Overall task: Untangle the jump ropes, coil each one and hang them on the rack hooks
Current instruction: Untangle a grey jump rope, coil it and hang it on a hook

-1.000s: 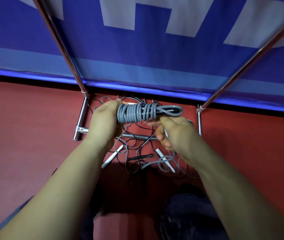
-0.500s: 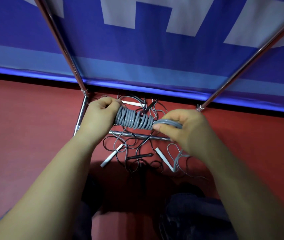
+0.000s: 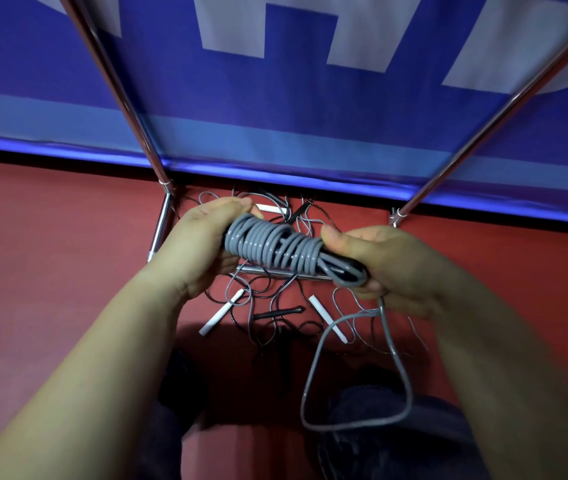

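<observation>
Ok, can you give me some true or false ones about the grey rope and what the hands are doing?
1. Both hands hold the grey rope bundle. True: the left hand grips one end, the right hand the other.
2. The grey rope is all wound up with no loose part. False: a loose loop hangs below the right hand.
3. The floor is green. False: it is red.
4. More ropes lie tangled on the floor under the hands. True.
5. The grey bundle hangs on a hook. False: it is in the hands.
</observation>
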A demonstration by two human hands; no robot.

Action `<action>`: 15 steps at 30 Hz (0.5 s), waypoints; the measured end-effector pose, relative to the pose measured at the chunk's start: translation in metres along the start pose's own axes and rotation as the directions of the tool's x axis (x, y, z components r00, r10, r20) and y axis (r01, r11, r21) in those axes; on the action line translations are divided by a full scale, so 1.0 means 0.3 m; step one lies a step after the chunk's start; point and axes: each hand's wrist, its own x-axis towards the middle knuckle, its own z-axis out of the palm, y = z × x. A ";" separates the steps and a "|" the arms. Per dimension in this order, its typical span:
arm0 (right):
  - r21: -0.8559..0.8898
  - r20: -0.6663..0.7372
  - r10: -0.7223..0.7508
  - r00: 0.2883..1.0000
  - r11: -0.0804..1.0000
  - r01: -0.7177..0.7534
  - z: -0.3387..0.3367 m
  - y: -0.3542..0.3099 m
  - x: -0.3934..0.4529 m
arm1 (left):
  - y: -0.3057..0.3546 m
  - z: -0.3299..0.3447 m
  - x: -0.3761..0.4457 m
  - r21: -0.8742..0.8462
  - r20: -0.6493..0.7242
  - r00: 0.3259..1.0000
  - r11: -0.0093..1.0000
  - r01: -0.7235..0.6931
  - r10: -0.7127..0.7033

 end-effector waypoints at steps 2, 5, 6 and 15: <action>0.203 -0.020 0.014 1.000 0.979 -0.009 0.013 0.003 0.006 | -0.004 -0.002 0.008 -0.069 -0.015 1.000 0.998 0.005 -0.006; 0.342 -0.125 -0.022 0.992 0.938 0.064 0.046 0.004 0.022 | -0.011 -0.004 0.020 -0.182 -0.047 0.997 0.982 0.053 -0.062; 0.302 -0.180 -0.032 0.983 0.949 0.086 0.058 0.005 0.030 | -0.013 0.000 0.021 -0.202 -0.066 0.995 0.978 0.061 -0.076; -0.348 -0.270 -0.091 0.959 0.938 -0.009 0.102 0.059 0.050 | -0.020 -0.002 0.028 0.161 -0.491 0.854 0.981 -0.108 0.174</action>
